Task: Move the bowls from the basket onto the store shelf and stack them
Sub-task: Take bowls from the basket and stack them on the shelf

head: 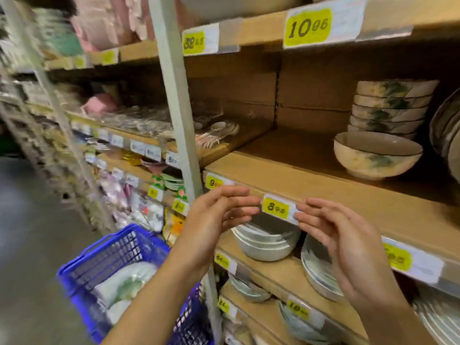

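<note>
At right, a bowl stack (pixel 390 105) and a single bowl (pixel 375 155) sit on the shelf (pixel 323 185). More bowls (pixel 127 280) wait in the blue basket (pixel 99 265), lower left. Left hand (pixel 219 215) and right hand (pixel 348 245) hover with each grip relaxed and empty, so the task looks partway done.

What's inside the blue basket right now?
Pale, green-marked bowls lie in the blue basket. Blur hides how many, and the left arm covers its near right part.
</note>
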`<action>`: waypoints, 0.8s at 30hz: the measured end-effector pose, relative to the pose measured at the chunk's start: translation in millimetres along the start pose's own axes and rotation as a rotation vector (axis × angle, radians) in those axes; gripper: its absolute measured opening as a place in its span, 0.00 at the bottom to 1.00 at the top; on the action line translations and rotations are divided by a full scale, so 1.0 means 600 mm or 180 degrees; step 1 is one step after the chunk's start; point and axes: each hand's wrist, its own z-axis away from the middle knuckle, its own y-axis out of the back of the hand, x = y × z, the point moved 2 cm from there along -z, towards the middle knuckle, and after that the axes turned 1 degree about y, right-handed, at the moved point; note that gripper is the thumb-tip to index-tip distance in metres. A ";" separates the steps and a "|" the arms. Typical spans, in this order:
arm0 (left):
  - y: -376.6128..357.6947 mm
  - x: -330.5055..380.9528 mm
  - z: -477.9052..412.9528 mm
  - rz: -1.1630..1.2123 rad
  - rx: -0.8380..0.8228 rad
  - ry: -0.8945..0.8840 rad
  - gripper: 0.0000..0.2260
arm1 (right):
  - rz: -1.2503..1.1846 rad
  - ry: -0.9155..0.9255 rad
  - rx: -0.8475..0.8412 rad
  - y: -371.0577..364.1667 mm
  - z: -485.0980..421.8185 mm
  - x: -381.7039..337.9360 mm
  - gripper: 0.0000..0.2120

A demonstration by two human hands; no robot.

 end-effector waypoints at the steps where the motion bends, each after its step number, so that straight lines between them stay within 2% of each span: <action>1: 0.025 -0.002 0.013 -0.0060 0.0072 -0.0002 0.12 | 0.0023 -0.0079 -0.0051 -0.016 0.002 0.020 0.14; 8: 0.264 -0.005 0.100 -0.0155 0.0641 0.0245 0.12 | 0.0427 -0.0555 -0.0324 -0.161 0.048 0.153 0.14; 13: 0.467 -0.019 0.156 -0.0411 0.1146 0.0652 0.14 | 0.0613 -0.1019 -0.0405 -0.279 0.097 0.287 0.12; 18: 0.616 -0.073 0.185 -0.0643 0.1589 0.1107 0.13 | 0.1059 -0.1486 -0.0613 -0.376 0.134 0.415 0.09; 24: 0.719 -0.157 0.155 -0.0918 0.1623 0.1778 0.11 | 0.1598 -0.1971 -0.0866 -0.437 0.138 0.540 0.07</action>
